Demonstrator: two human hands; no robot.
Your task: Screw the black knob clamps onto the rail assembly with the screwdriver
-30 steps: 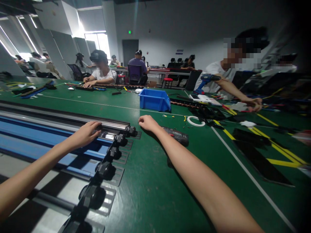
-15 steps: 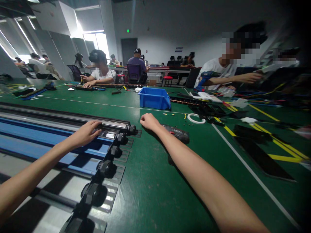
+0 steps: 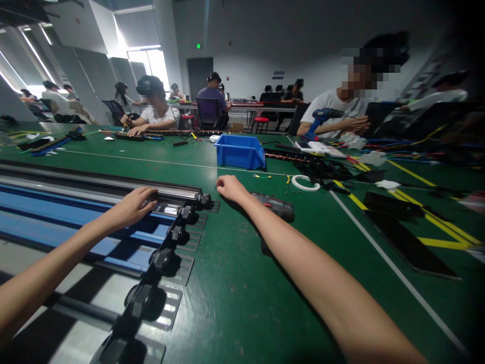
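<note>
My left hand [image 3: 136, 206] lies palm down over the far long metal profiles, its fingers stretched out and slightly apart. Beneath and around it is a row of silver, blue and black profiles [image 3: 56, 207], with black cable glands [image 3: 165, 260] and slotted metal tabs [image 3: 184, 269] along the right end. On the green table just past that end, my right hand [image 3: 230, 188] is closed with the fingers curled under; whatever it may hold is hidden. A dark power tool [image 3: 278, 206], partly covered by my right forearm, lies beside it.
A blue bin [image 3: 239, 152] stands beyond my right hand. To the right are a white ring [image 3: 305, 183], small loose screws, a blue cordless drill [image 3: 320, 121], wires and a black panel [image 3: 411, 245]. Co-workers [image 3: 157, 108] sit across the table.
Both my hands keep their places and shapes; the view has shifted only slightly. At the right, a co-worker's outstretched arm has drawn back, and that person's hands are now together.
</note>
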